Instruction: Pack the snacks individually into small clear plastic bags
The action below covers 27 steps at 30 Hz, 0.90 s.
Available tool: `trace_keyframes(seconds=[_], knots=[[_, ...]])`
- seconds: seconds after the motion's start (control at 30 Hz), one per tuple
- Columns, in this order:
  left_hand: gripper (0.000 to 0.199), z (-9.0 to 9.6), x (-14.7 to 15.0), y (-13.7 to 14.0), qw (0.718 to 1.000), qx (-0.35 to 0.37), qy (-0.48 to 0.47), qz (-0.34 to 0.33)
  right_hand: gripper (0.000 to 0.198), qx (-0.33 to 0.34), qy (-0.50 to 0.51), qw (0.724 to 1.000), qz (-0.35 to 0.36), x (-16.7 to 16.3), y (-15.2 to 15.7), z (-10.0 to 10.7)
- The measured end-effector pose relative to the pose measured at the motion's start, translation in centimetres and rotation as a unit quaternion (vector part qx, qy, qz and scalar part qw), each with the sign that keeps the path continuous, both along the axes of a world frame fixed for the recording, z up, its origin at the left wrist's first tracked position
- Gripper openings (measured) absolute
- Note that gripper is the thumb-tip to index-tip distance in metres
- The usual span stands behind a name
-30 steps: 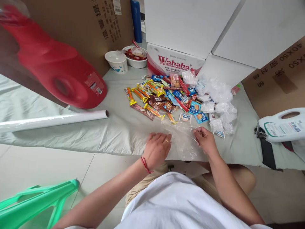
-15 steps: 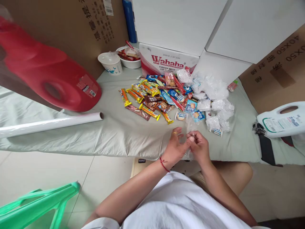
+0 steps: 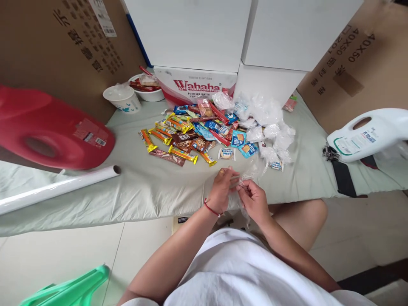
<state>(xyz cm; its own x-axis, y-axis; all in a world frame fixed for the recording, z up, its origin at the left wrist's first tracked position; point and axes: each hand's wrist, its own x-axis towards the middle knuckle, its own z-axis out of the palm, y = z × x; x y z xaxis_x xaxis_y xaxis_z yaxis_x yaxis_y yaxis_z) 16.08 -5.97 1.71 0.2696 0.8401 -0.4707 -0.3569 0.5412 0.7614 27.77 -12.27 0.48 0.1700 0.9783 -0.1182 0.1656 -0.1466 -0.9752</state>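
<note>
Thin, clear, crumpled plastic film point(image 3: 254, 169) lies partly on the grey-green, cloth-covered surface point(image 3: 186, 189) near the middle of its front edge, with part hanging down at that edge. The right hand point(image 3: 256, 202) pinches the film between thumb and fingers. The left hand point(image 3: 221, 189), a thin red cord bracelet point(image 3: 213, 209) at its wrist, is just beside it with fingers loosely bent and slightly apart; whether these grip the film, I cannot tell. Beyond the hands, a heap of small snack packets in yellow, blue, red and brown wrappers point(image 3: 199, 144) spreads toward the back edge, touching a cluster of clear-plastic-wrapped bundles point(image 3: 264, 112) on its right. A large red plastic jug point(image 3: 63, 131) and a long white roll point(image 3: 63, 187) lie toward the left end, a white handled plastic bottle point(image 3: 366, 132) toward the right end.
</note>
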Motion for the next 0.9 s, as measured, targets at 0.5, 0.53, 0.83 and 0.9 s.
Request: trace_keyframes(seconds=[0.5,0.53,0.83,0.9], knots=[[0.023,-1.0,1.0,3.5,0.988,0.058,0.145,-0.022,0.023,0.071,-0.105,0.991,-0.039,1.2,-2.6,-0.4],[0.023,-1.4,0.4,3.9,0.986,0.058,0.156,0.011,0.027,0.059,-0.067,0.993,-0.075,1.5,-3.0,-0.6],[0.031,-3.0,-7.3,5.9,0.942,0.144,0.261,0.151,0.046,-0.033,0.183,0.953,-0.24,3.8,-4.4,-3.0],[0.033,-2.8,-8.2,5.8,0.941,0.153,0.268,0.141,0.044,-0.052,0.178,0.956,-0.228,4.2,-5.2,-3.2]])
